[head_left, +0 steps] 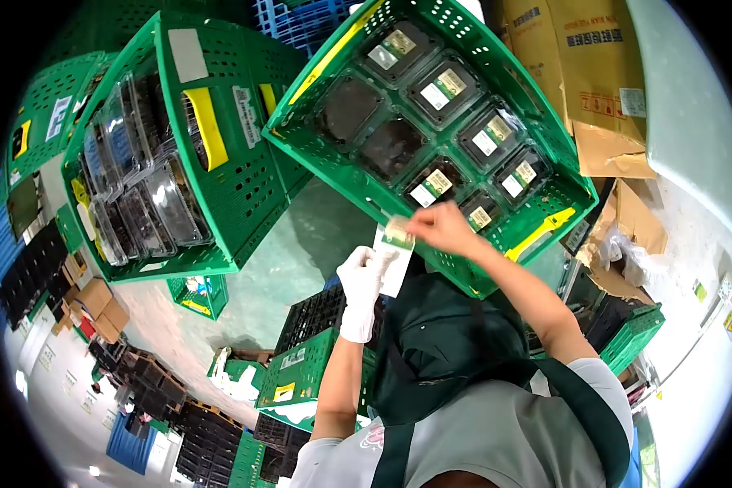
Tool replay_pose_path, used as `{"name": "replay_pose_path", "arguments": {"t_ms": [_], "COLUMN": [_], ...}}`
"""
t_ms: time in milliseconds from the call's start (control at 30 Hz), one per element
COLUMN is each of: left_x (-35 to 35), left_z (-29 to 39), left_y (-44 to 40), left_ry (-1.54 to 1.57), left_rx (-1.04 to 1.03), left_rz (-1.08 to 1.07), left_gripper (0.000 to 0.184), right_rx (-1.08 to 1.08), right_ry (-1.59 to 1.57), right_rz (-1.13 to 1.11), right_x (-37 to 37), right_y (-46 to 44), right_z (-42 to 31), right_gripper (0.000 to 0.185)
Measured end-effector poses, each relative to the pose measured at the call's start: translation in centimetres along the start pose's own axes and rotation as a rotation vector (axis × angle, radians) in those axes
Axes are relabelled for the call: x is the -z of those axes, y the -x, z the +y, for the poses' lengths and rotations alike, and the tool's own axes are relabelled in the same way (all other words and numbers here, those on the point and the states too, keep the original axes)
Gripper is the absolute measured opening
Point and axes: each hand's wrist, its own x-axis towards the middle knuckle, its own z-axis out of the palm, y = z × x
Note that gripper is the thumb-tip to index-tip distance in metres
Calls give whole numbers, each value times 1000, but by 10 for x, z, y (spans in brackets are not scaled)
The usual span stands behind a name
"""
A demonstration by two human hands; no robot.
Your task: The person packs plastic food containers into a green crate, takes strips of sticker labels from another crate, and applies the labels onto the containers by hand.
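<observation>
My left hand (pixel 363 285), in a white glove, is closed on a strip of labels (pixel 396 260) in front of my apron. The bare fingers of my right hand (pixel 437 227) pinch the top end of that strip, at a green and cream label. Just beyond both hands lies a green crate (pixel 366 192) with several clear-lidded dark packs in it. Most packs, such as the one at the upper middle (pixel 442 89), bear a white and green label; two packs at the left, one of them here (pixel 350 108), show no label.
Another green crate (pixel 244 175) at the left holds several clear packs (pixel 175 199) standing on edge. Cardboard boxes (pixel 602 73) are at the upper right. Black and green crates (pixel 301 366) stand low at my left. A wall (pixel 699 268) runs along the right.
</observation>
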Motion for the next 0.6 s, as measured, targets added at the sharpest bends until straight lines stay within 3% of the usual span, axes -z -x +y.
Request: {"name": "replay_pose_path", "arguments": {"t_ms": [67, 100, 233, 300, 467, 567, 600], "left_x": [14, 21, 45, 53, 63, 60, 60], "left_z": [-11, -25, -46, -70, -117, -128, -131], "left_y": [-3, -8, -4, -2, -3, -5, -2], "left_ry": [65, -62, 64, 2, 67, 39, -65], "left_rx": [-3, -157, 68, -3, 23, 19, -124], "left_rz": [69, 126, 163, 168, 92, 15, 41], "left_gripper": [29, 28, 27, 26, 1, 19, 24], "right_rx": [-45, -78, -169, -175, -269, -294, -238], "right_ry": [72, 87, 171, 220, 401, 587, 675], "right_rz": [157, 285, 393, 349, 422, 386, 383], "right_x": [4, 8, -3, -15, -33, -37, -38], "right_y": [-41, -64, -128, -142, -158, -167, -165], "right_z": [19, 31, 75, 79, 88, 82, 77], "right_gripper": [23, 25, 40, 41, 39, 45, 49]}}
